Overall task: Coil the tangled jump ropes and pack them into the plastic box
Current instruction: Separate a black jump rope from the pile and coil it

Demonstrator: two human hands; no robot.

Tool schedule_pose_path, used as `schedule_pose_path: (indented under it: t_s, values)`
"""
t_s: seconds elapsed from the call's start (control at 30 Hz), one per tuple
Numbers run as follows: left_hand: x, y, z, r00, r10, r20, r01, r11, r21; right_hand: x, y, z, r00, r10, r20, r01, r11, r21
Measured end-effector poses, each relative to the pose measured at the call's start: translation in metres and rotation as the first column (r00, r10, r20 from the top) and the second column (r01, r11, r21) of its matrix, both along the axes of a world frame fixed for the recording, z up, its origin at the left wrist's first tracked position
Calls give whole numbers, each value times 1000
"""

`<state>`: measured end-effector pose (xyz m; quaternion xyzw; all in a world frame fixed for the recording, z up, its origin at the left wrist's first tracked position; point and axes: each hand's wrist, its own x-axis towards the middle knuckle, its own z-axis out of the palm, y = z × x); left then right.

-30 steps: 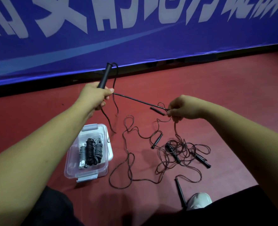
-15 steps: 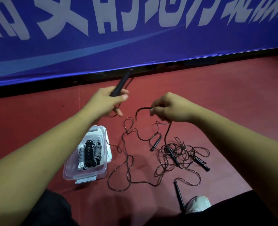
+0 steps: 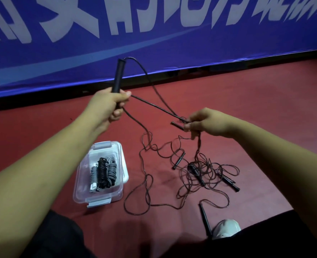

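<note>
Jump ropes [image 3: 197, 175] before blue banner [image 3: 172, 53], lettering illegible

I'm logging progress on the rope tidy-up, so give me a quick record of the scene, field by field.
left hand: grips black handle, raised off the floor
right hand: pinches cord stretched from the left hand
plastic box: on the floor, holds coiled ropes
tangled ropes: loose on the floor, right of the box

Black handle [image 3: 117, 75] rises from the left fingers [image 3: 125, 94], its cord [image 3: 154, 106] taut to the right fingers [image 3: 190, 125]. Tangled ropes [image 3: 200, 172] lie below those; clear plastic box [image 3: 81, 192] with coiled ropes [image 3: 102, 173] below the left.
</note>
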<state>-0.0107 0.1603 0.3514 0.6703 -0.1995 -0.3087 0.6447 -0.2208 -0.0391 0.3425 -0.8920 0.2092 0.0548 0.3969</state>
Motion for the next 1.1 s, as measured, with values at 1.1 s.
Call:
schedule_pose_path:
  t_s: [1.1]
  values:
    - [27, 23, -7, 966, -7, 258, -91, 927, 364, -7, -14, -14, 997, -82, -11, 82, 995, 52]
